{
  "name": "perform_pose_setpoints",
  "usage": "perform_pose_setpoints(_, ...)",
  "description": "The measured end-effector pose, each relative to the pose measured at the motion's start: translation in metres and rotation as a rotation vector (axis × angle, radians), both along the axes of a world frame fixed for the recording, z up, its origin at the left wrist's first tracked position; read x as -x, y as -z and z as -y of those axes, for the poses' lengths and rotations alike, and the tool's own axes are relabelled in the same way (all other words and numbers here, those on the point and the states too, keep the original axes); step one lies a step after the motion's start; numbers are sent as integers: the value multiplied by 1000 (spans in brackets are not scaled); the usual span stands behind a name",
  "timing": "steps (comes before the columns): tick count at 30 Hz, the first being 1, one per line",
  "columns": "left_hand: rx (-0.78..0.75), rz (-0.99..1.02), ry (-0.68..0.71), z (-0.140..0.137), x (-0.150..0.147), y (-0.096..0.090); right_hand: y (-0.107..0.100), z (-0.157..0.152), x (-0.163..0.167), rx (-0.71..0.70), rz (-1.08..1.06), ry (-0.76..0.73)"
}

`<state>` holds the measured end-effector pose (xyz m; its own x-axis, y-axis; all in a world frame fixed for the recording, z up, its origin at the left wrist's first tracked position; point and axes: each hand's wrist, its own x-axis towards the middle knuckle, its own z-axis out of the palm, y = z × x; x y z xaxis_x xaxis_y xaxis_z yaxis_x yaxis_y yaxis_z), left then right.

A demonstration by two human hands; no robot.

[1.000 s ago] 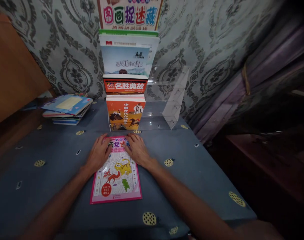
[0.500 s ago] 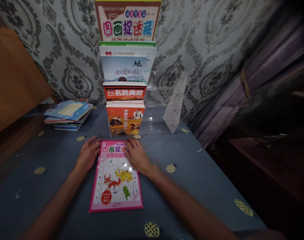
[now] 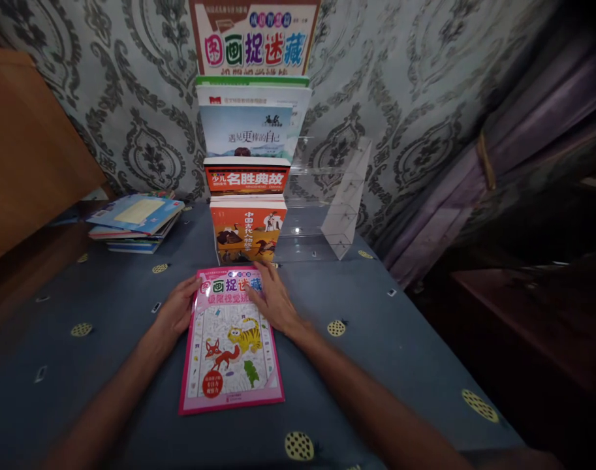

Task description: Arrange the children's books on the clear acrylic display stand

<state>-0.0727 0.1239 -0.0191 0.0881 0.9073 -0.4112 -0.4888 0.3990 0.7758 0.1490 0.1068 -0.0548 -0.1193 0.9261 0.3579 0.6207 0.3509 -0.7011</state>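
Observation:
A pink-bordered picture book [image 3: 232,349], with a fox and a striped cat on its glossy cover, is on the blue tablecloth in front of me. My left hand [image 3: 176,308] grips its upper left edge, the fingertips partly hidden there. At the upper right edge my right hand [image 3: 274,300] has its thumb over the cover and its fingers round the side. The book's top end looks slightly raised. Just beyond it, a clear display rack [image 3: 344,209] holds books in tiers, with an orange book [image 3: 249,232] at the lowest front.
To the back left lies a stack of books [image 3: 136,215]. The tablecloth [image 3: 376,365] has a pineapple print. Patterned wallpaper [image 3: 151,130] rises behind the rack, and a purple curtain [image 3: 439,189] hangs at the right. A brown wooden panel [image 3: 33,143] stands at the far left.
Both hands went from lying flat by the book's top corners to gripping its side edges. My right thumb shifted toward the edge, uncovering more of the title. The book's top end came up slightly.

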Motion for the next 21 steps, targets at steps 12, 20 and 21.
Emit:
perform_pose_setpoints(12, -77, 60, -53, -7, 13, 8, -15, 20, 32, 816, -1296, -228)
perform_pose_setpoints(20, -71, 31, -125, -2, 2, 17, -18, 25, 38, 954, -1395, -246)
perform_pose_setpoints(21, -67, 26, -126, -1, 1, 17, -17, 25, 38, 949, -1392, -242)
